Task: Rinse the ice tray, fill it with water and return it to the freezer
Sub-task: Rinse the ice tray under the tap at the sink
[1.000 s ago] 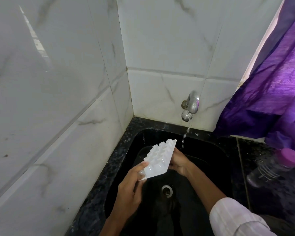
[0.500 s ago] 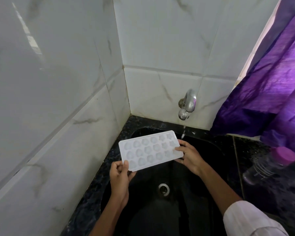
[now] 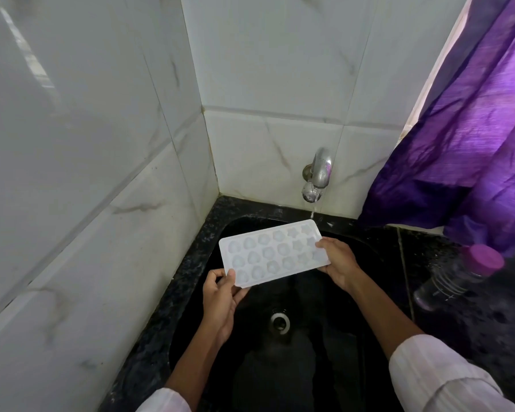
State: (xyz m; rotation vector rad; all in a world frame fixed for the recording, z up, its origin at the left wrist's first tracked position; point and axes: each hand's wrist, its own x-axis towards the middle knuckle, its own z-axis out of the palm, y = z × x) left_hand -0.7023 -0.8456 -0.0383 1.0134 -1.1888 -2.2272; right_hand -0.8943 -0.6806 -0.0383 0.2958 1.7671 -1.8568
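A white ice tray [image 3: 272, 252] with several shaped cavities is held flat, cavities up, over the black sink [image 3: 369, 292]. My left hand [image 3: 220, 295] grips its near left corner. My right hand [image 3: 338, 263] holds its right end. The metal tap [image 3: 317, 175] on the back wall runs a thin stream of water that falls at the tray's far right corner.
White marble tiles close in at the left and back. A purple curtain [image 3: 464, 129] hangs at the right. A dark bottle with a pink cap [image 3: 458, 276] lies on the black counter right of the sink. The drain [image 3: 279, 321] sits below the tray.
The tray was tilted on edge with its underside showing; it has been turned flat, cavities up, and its right end has moved up under the tap's stream.
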